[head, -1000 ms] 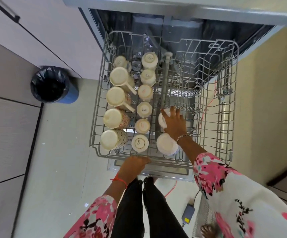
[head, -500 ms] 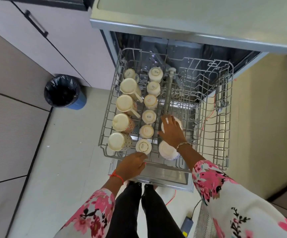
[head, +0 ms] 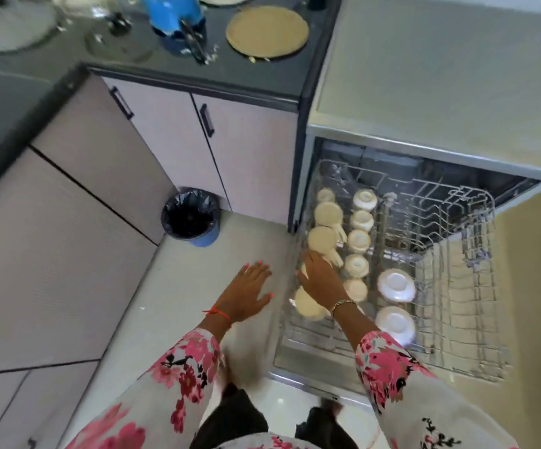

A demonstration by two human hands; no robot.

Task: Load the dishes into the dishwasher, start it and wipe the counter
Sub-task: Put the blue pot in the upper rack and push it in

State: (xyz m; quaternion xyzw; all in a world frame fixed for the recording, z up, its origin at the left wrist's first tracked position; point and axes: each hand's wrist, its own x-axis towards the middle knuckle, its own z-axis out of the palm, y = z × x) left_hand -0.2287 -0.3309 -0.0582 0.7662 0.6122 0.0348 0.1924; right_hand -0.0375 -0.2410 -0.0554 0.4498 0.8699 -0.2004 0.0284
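Observation:
The dishwasher's wire rack [head: 487, 260] is pulled out at the right. Its left column holds upturned cream mugs [head: 327, 213], and beside them runs a row of small upturned cups [head: 358, 240]. Two white bowls [head: 395, 284] sit upside down near the rack's middle. My right hand [head: 321, 281] lies over the mugs at the rack's front left; whether it grips one is hidden. My left hand [head: 249, 293] hovers over the floor left of the rack, fingers spread and holding nothing. On the dark counter [head: 256, 77] at the top lies a round tan plate [head: 267, 33].
A blue container [head: 174, 17] and glass lids [head: 118, 47] also stand on the counter. A blue bin [head: 191, 218] with a black liner sits on the floor by the cabinet doors [head: 172, 140]. The dishwasher's beige top [head: 441, 76] overhangs the rack. The rack's right half holds bare wires.
The view has swung up and left, bringing the counter into sight. My right hand moved from the white bowls to the mugs at the left. My left hand left the rack's front edge.

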